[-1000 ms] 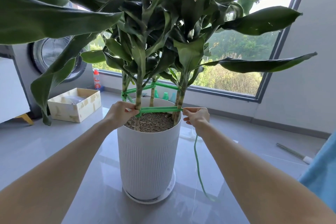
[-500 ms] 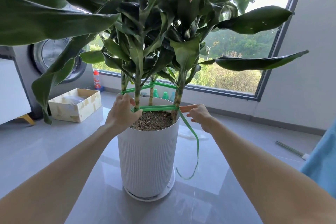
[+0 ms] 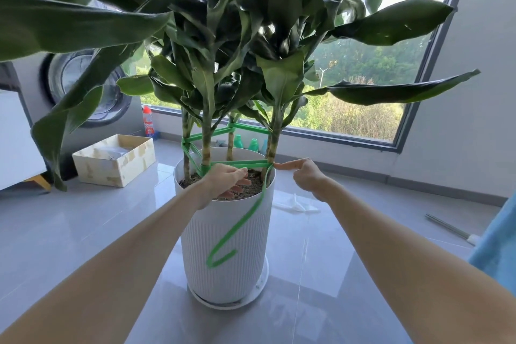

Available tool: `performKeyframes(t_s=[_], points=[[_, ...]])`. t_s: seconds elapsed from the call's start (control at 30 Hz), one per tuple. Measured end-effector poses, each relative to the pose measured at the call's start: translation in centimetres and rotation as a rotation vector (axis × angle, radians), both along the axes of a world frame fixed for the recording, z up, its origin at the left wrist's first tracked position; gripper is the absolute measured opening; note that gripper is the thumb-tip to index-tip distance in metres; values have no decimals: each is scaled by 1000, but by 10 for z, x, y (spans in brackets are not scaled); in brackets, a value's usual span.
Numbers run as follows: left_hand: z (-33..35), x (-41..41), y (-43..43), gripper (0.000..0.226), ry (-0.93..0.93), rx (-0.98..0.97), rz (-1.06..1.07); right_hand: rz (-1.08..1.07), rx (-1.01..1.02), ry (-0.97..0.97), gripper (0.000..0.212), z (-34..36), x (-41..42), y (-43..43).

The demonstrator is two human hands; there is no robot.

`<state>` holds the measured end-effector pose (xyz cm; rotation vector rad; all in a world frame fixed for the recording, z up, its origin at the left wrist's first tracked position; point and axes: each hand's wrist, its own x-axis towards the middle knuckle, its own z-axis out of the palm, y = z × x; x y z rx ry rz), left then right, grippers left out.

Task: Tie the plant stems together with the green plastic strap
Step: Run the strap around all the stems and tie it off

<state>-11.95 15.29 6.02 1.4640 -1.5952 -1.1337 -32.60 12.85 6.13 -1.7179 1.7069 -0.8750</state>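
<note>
Left hand (image 3: pixel 226 180) curls over the green strap (image 3: pixel 252 163), grip hidden; right hand's (image 3: pixel 303 176) straight forefinger touches it at the right stem (image 3: pixel 273 142).

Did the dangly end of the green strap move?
Yes. The green strap's loose end swung left: it hung right of the white pot, now it drapes across its front.

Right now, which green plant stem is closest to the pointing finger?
The front right green stem, the only one beside the right hand.
</note>
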Motion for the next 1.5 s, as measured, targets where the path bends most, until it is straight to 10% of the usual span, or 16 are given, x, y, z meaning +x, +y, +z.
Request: performKeyframes(t_s=[0.23,0.93,1.5], points=[[2,-21,-3,33,229,241,-132,6,-15,-27,67,-4,0,-8],[11,63,21,19,-496,-405,213,-230,-134,-46,39,3,30,20],[6,66,19,22,-462,-462,334,-138,-374,440,23,4,35,14]])
